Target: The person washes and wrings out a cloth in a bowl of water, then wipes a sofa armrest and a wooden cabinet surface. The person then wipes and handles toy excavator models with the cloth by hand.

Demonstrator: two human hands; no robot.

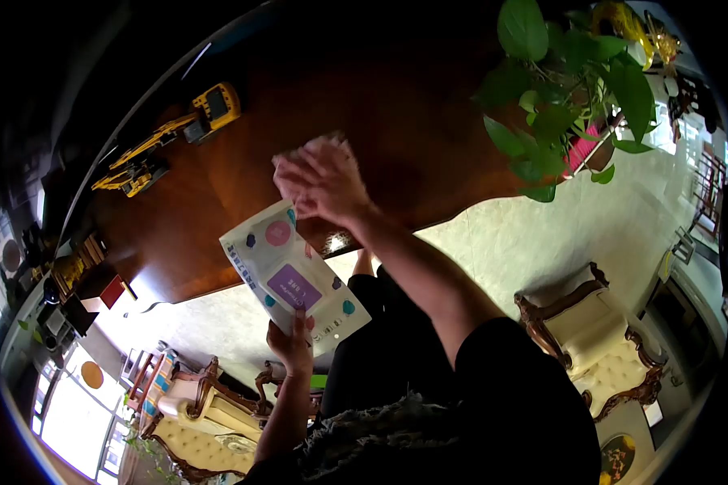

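Note:
My left hand [291,347] grips the lower edge of a white packet [255,242] with a purple label and coloured spots, its thumb on the front. The packet is tilted, in front of the table's edge. Past its upper corner, my right hand [323,178] is over the dark brown wooden table [412,145]. Its fingers are bent, slightly blurred, and pressed round something pale that I cannot make out.
A yellow toy excavator [214,109] stands at the table's left side. A leafy green plant [554,121] is at the right end. Cream armchairs with carved wood, one at the right [590,339] and one at the lower left [206,440], stand on the pale floor.

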